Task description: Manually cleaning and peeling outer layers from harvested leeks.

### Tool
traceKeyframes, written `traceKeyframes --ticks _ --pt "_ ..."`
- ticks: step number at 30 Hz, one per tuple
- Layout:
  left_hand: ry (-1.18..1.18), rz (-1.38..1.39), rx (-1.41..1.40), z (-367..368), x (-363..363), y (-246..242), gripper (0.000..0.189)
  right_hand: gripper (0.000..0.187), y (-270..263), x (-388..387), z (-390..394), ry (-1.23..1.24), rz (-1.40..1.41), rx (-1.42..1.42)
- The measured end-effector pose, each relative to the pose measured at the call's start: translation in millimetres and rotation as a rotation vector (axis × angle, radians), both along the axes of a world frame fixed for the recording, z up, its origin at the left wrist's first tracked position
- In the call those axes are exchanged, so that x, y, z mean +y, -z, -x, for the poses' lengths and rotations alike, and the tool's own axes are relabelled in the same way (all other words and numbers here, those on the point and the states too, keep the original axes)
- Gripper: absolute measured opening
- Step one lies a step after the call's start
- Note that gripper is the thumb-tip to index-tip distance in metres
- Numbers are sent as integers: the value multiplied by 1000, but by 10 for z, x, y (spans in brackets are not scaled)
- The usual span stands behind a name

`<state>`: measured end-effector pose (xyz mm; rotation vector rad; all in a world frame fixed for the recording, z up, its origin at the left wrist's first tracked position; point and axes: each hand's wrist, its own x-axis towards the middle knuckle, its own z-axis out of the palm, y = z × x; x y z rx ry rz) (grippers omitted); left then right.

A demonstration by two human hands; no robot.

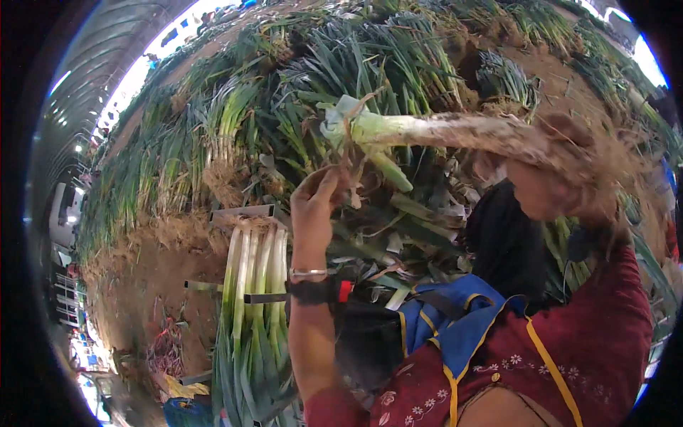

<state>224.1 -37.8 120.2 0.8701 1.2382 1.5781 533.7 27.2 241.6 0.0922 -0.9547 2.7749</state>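
Raised high in front of me is a thick leek, lying nearly level, its pale shaft streaked with soil. My right hand, blurred, grips it near the root end, where the shaggy roots are also blurred. At the green end a withered leaf strip hangs down, and the fingers of my left hand pinch it. Below and left of that hand, several cleaned leeks with white shafts lie side by side in a metal rack, roots at its far end.
Bundles of unpeeled leeks cover the ground ahead and to the left. Stripped leaves are heaped between my arms. Reddish strings and a blue item lie at lower left. A metal arm of the rack crosses the cleaned leeks.
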Motion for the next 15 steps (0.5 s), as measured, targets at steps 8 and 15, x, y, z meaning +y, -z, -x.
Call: traceKeyframes --ticks 8,15 --pt "240 -100 -768 -291 297 -158 33 52 -140 -807 -328 758 -438 -148" --pt "79 -352 -680 129 282 18 45 52 -216 -538 -146 223 -456 -726"
